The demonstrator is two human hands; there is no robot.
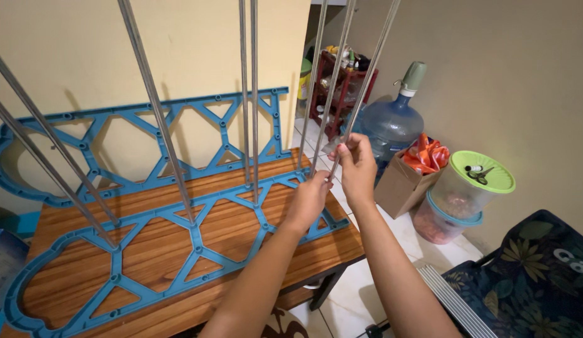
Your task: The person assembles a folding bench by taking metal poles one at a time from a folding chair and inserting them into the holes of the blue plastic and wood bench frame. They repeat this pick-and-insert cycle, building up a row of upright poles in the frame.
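Note:
A blue plastic frame panel [197, 241] lies flat on a low wooden table [316, 253]. Several thin metal rods [247, 94] stand upright in its holes. My right hand [357, 166] pinches one slanted metal rod [363, 94] near its lower end at the panel's right side. My left hand [310, 197] is closed just below, on the foot of a neighbouring rod by the panel. A second blue frame panel [147, 134] leans upright against the yellow wall behind the table.
To the right on the tiled floor stand a large blue water jug [392, 125], a cardboard box with orange wrappers [407, 178], and stacked plastic tubs with a green lid [470, 194]. More metal rods [454, 300] and a floral cushion [536, 281] lie bottom right.

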